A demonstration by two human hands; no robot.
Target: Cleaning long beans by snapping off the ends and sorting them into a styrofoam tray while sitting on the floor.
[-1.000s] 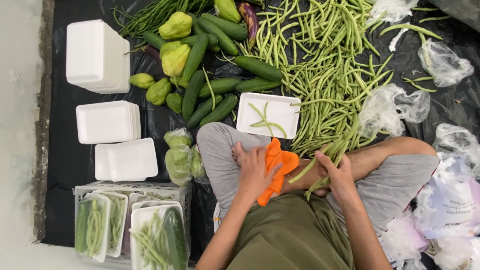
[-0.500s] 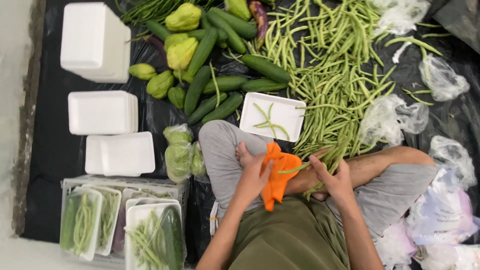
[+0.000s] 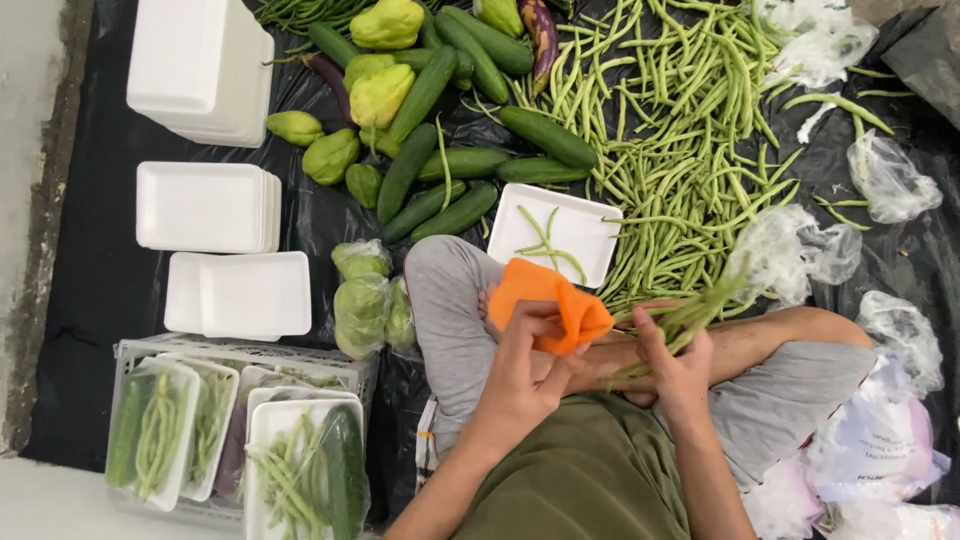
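Left hand [image 3: 522, 368] gripped an orange cloth [image 3: 548, 300] over the lap, fingers curled round its lower edge. Right hand [image 3: 676, 362] was clenched on a bundle of beans [image 3: 682, 318], their tips pointing up-right toward the loose bean pile [image 3: 670, 150]. A white tray [image 3: 585, 225] with a few beans lay just beyond the knee, cucumbers [image 3: 440, 170] to its left.
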